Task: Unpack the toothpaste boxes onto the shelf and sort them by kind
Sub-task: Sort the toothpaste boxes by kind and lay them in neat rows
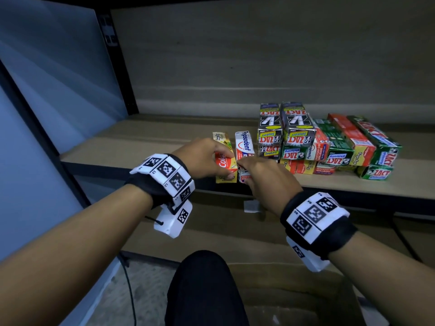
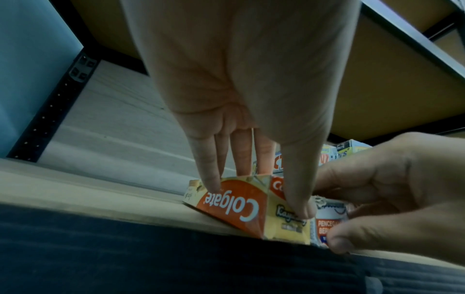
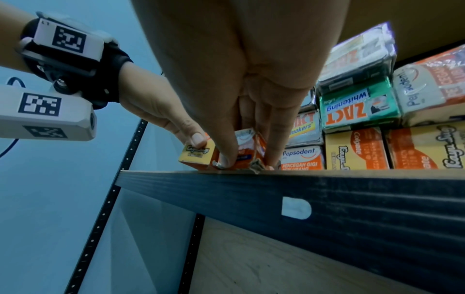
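Note:
A yellow and red Colgate box (image 1: 222,162) lies lengthwise at the front edge of the shelf (image 1: 141,147). My left hand (image 1: 211,158) pinches it from above, fingers on one side and thumb on the other (image 2: 256,199). Right beside it lies a white and red Pepsodent box (image 1: 244,144), and my right hand (image 1: 249,175) pinches its near end between thumb and fingers (image 3: 250,159). The two boxes (image 3: 196,155) (image 3: 249,147) touch side by side. The near end of the Pepsodent box is crumpled.
To the right stands a pile of wrapped packs (image 1: 329,147): black Zact Smokers (image 1: 270,128) on top at the left, green Zact Whitening, Pepsodent and Colgate packs around and under them. An open cardboard carton (image 1: 294,297) sits on the floor below, beside my knee (image 1: 202,290).

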`<act>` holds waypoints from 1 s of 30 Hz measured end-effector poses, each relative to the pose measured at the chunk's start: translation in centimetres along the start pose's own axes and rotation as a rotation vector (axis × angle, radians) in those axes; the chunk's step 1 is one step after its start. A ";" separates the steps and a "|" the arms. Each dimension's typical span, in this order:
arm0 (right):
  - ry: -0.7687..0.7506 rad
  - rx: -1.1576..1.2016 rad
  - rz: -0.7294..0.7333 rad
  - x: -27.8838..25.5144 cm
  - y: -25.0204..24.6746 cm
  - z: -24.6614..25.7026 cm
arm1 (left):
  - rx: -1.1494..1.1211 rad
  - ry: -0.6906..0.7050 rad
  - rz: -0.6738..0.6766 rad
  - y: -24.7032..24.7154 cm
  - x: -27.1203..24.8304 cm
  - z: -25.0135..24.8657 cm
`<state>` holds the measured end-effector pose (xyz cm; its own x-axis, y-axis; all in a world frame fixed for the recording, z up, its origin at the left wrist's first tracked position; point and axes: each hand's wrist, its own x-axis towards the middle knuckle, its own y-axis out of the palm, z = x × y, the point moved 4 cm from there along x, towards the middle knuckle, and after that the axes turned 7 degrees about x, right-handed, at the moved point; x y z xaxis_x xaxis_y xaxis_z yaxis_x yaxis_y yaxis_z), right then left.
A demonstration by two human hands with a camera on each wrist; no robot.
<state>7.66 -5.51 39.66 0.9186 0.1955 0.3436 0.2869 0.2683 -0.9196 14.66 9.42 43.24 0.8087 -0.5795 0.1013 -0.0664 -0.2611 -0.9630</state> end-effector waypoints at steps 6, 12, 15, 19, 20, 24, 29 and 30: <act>0.044 0.030 0.047 0.6 -0.1 0.6 | 0.023 -0.004 0.023 0.0 1.9 0.0; 0.070 0.090 0.016 1.4 0.4 0.4 | 0.049 -0.029 -0.038 0.3 3.1 0.3; 0.035 0.135 -0.039 0.8 0.3 -0.2 | 0.071 -0.014 -0.063 0.4 2.9 0.1; 0.008 0.191 -0.120 -1.0 -1.1 -1.5 | 0.072 0.071 -0.203 0.6 1.9 -1.3; 0.002 0.216 -0.133 -1.6 -1.5 -1.7 | 0.041 0.098 -0.254 0.7 1.5 -1.9; -0.003 0.305 -0.179 -4.1 -3.2 -2.9 | -0.072 0.189 -0.443 1.0 0.0 -5.1; 0.096 0.311 -0.221 -7.0 -5.2 -6.5 | -0.200 0.288 -0.380 3.0 -0.3 -9.4; 0.114 0.306 -0.225 -7.5 -5.6 -7.3 | -0.221 0.297 -0.356 3.4 -0.2 -10.1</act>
<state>1.12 -15.42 40.87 0.8712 -0.0016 0.4909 0.4059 0.5649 -0.7184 8.42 0.83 42.49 0.6051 -0.6108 0.5106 0.0348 -0.6204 -0.7835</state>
